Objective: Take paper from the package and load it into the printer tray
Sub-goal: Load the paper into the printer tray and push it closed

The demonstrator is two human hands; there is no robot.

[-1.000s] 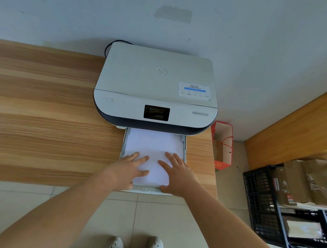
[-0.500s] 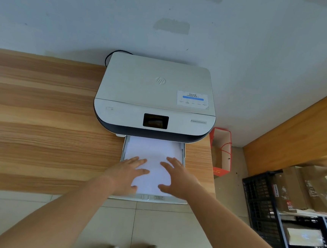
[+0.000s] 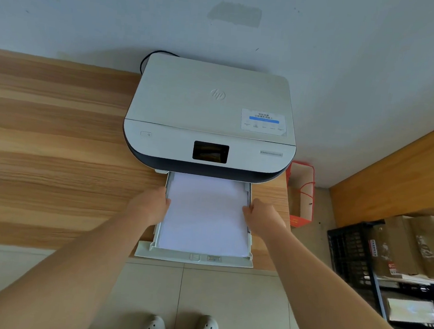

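Centrally, a white flatbed printer (image 3: 211,116) with a dark lower band and a small black display screen (image 3: 210,152) is seen standing on a long light-brown wood-grain table (image 3: 49,149), set against a pale wall. A black cable (image 3: 152,56) is visible behind the printer's rear left corner.

Item: a white plastic paper tray (image 3: 194,257), drawn out from beneath the printer's front, its front lip overhanging the table edge. A flat stack of white paper (image 3: 205,215) is held inside the tray, lying square between the side walls.

Item: left hand (image 3: 149,205), placed at the left edge of the tray, fingers curled loosely, fingertips touching the left edge of the paper stack. Whether anything is gripped cannot be told.

Item: right hand (image 3: 263,217), placed at the right edge of the tray, fingers curled loosely, fingertips touching the right edge of the stack. A grip cannot be confirmed here either.

Item: a red-and-white paper carrier bag (image 3: 301,195), stood on the tiled floor just beside the table's right end.

Item: a black plastic crate (image 3: 347,254), set on the floor at the right, with brown cardboard packages (image 3: 413,247) lying in and over it.

Item: a pair of white perforated clogs (image 3: 180,327), seen on the beige tiles at the lower edge.
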